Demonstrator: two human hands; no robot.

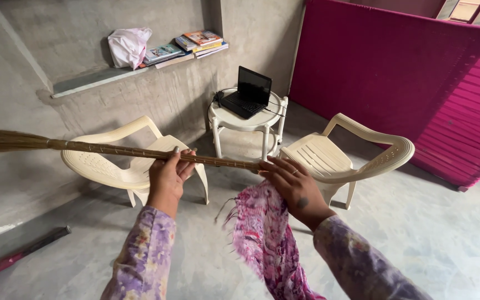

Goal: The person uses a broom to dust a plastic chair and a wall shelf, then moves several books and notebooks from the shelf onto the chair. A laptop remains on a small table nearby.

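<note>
Your left hand (169,176) has its grip closed around the broom (112,150), fingers wrapped over the top of the stick about mid-length. Your right hand (295,186) sits at the near end of the stick, palm down, fingers spread over the tip; it touches the stick, but whether that grip is fully closed I cannot tell. A pink patterned scarf (265,239) hangs just under that hand; can't tell if the hand also has hold of it.

The broom lies roughly level across the middle of the view, well above the floor. Its bristle end fans out at the far left edge, the stick end is under your right hand.

Behind the broom:
- left plastic chair (118,161), cream, directly behind your left hand
- right plastic chair (351,158), cream, just right of your right hand
- small round white bench (245,122) between the chairs, further back, carrying an open black laptop (248,91)

On the far wall, a concrete shelf (93,80) holds a stack of books (193,45) and a white bag (129,45) to their left. A magenta fabric panel (406,83) stands at right. On the floor at near left lies a dark stick with a red end (20,255), well apart from both hands.
</note>
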